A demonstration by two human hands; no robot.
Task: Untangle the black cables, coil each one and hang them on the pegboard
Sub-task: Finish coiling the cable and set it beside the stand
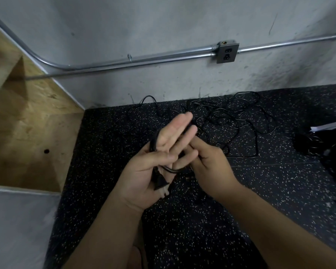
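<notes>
Head view: coiling step in hand. Left hand (153, 164), fingers straight, thumb-pins one cable (153, 141); right hand (211, 162) pinches it. Next wrap probably needs slack from the tangle (231, 123).

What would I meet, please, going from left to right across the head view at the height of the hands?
Wooden panel → left hand, holding a black cable → right hand, gripping the same cable → dark bundle at the right edge.

Steel conduit (124, 62) — wall outlet (227, 52) (plywood (27, 117) left)
</notes>
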